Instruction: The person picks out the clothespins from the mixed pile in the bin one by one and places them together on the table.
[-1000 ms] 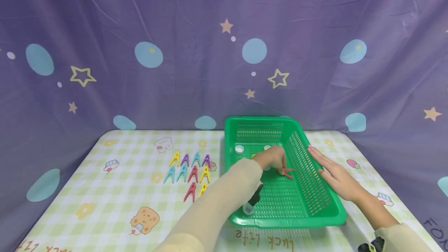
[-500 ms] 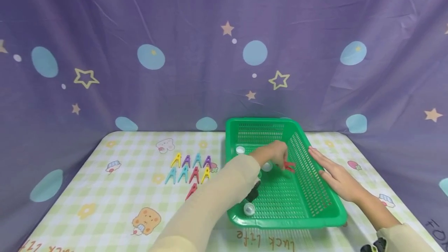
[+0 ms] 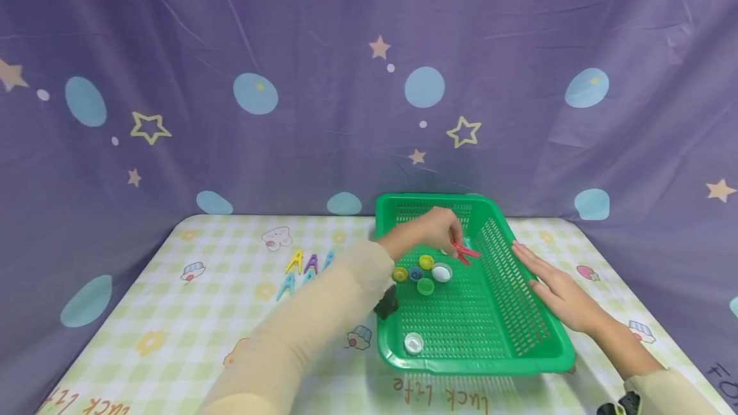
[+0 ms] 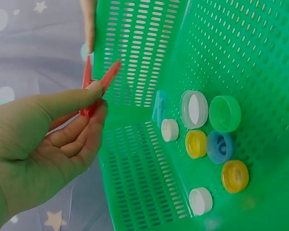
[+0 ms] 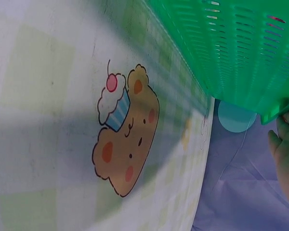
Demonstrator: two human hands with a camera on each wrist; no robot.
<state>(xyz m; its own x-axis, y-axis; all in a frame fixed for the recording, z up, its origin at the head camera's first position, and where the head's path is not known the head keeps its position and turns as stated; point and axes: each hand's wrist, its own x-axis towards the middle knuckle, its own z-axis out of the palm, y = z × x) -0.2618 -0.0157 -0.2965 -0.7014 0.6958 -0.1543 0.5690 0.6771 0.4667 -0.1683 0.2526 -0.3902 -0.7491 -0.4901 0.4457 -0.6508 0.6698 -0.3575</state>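
Observation:
My left hand (image 3: pixel 441 230) pinches a red clothespin (image 3: pixel 468 251) between thumb and fingers, above the far part of the green basket (image 3: pixel 478 367). Up close in the left wrist view, the thumb presses on the red clothespin (image 4: pixel 111 74), whose two legs point away from the hand. A blue clothespin (image 4: pixel 160 108) lies inside the basket beside a small white cap (image 4: pixel 169 130). My right hand (image 3: pixel 556 287) rests with straight fingers on the basket's right rim. In the right wrist view, part of that hand (image 5: pixel 288 149) shows at the rim.
Several bottle caps lie on the basket floor, among them a green cap (image 3: pixel 425 286), a yellow cap (image 3: pixel 426 262) and a clear cap (image 3: pixel 413 342). Left of the basket, on the checked tablecloth (image 3: pixel 173 312), stand rows of clothespins, such as a purple clothespin (image 3: pixel 311 264), partly hidden by the left sleeve.
My left hand has lifted the red clothespin off the basket floor and moved up and leftward with it, uncovering several caps. The right hand stays on the rim.

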